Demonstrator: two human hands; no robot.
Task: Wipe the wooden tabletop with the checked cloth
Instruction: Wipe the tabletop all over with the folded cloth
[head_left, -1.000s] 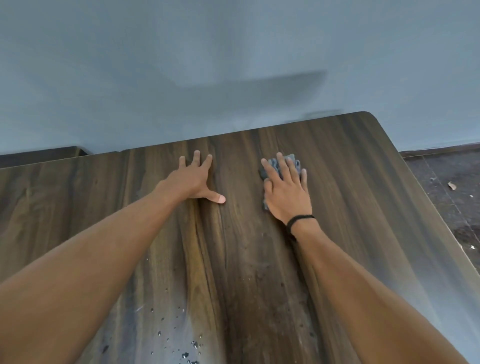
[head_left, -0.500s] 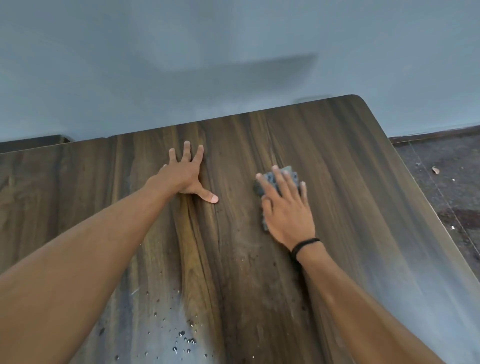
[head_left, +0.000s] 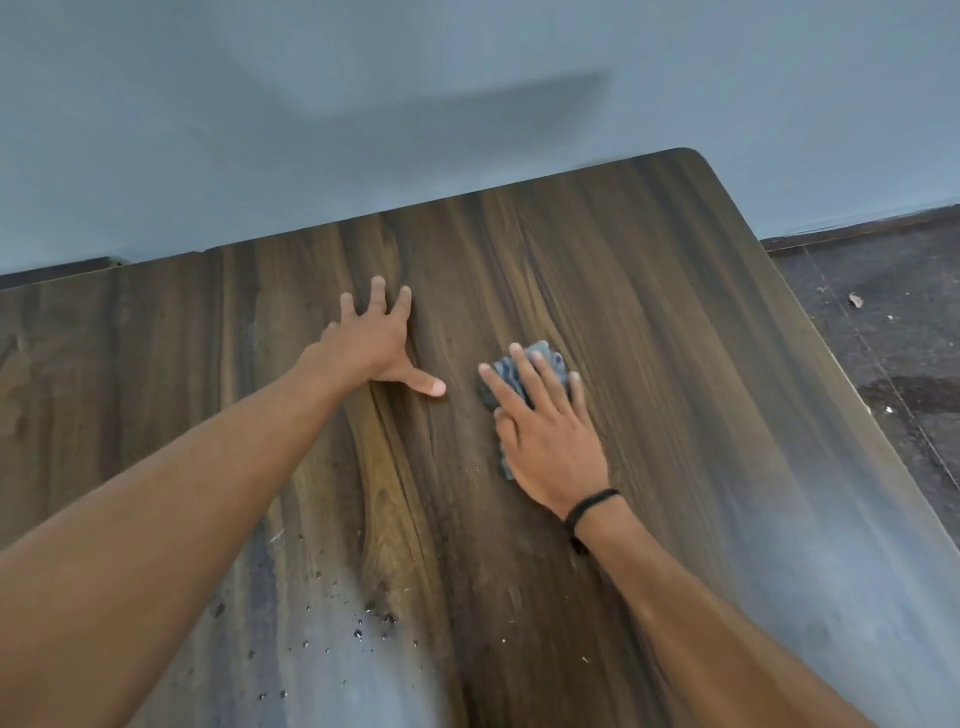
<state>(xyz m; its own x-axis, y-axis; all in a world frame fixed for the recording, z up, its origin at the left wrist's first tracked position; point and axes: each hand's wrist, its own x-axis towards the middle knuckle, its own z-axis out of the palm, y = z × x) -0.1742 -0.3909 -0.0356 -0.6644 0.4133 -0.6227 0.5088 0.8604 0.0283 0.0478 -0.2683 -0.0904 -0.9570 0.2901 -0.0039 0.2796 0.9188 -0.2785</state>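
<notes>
Checked cloth (head_left: 557, 364): grey-blue, bunched, sits on desk (head_left: 675, 364) a bit right of centre, pinned under R hand (head_left: 550, 447).

Head view (only one):
- R fingers (head_left: 527, 374): straight, slightly spread, press flat on top of cloth, no curl round it. Cloth pokes out past fingertips & in gaps btw them; thin strip also shows along thumb side of palm.
- Thin black band (head_left: 589, 506) round R wrist.
- L hand (head_left: 374, 348): just left of cloth, apart from it, palm down on bare wood. L fingers (head_left: 378, 296) extended & splayed toward far edge, thumb out sideways toward cloth w/o touching. Holds nothing.
- Both forearms bare, reach in from bottom corners.
- Desk: dark streaky wood grain, rounded far-right corner, far edge against pale blue-grey wall (head_left: 467, 104).
- Scatter of small dark drops (head_left: 371, 618) on near part of desk, btw forearms, closer to L arm; water or specks, can't tell. Pale glare around them & along right side of desk.
- Dark floor (head_left: 883, 338) beyond right edge, w/ a few bits of debris, too small to ID.
</notes>
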